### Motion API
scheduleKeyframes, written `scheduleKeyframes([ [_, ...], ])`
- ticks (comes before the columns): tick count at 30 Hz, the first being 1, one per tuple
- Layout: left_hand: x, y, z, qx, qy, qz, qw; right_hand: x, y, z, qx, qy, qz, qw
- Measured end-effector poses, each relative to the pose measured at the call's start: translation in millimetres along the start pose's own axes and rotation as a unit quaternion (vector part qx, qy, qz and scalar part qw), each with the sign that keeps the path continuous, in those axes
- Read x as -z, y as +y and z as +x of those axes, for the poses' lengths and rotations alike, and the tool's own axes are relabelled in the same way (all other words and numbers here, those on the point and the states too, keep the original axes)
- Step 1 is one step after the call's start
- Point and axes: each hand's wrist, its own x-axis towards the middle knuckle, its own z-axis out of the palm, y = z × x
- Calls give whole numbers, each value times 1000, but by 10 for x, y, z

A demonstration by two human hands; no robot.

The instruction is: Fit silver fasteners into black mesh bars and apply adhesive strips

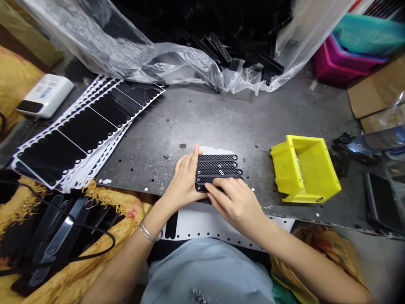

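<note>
top (209, 266): light blue cloth, dark speckled patch (199, 296) shows at front | left wrist (156, 218): rounded silver-coloured bangle (147, 232) | left hand (182, 179): wears thin gold-coloured ring (182, 165) | forearms (294, 247): bare

Nothing legible (blurred blue print (42, 87) on white device (52, 98))

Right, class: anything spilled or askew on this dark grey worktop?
Yes: small black and white bits lie scattered over the dark grey worktop, perhaps stray offcuts. The stack of black-panelled white sheets on the left sits askew, its edges unaligned.
</note>
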Motion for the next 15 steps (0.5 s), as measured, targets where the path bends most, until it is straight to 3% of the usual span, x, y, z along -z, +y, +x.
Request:
scheduleKeyframes([
  [6,-2,-3,-23,3,-3,4,1000,-199,-112,70,57,21,3,998],
  [11,-30,-20,-8,10,-3,8,1000,-127,-117,22,102,-3,-6,995],
  [13,-7,-15,-7,7,-4,8,1000,-32,-33,-6,83,2,44,996],
  [15,43,36,-27,3,-2,27,1000,60,101,-64,-1,33,111,993],
])
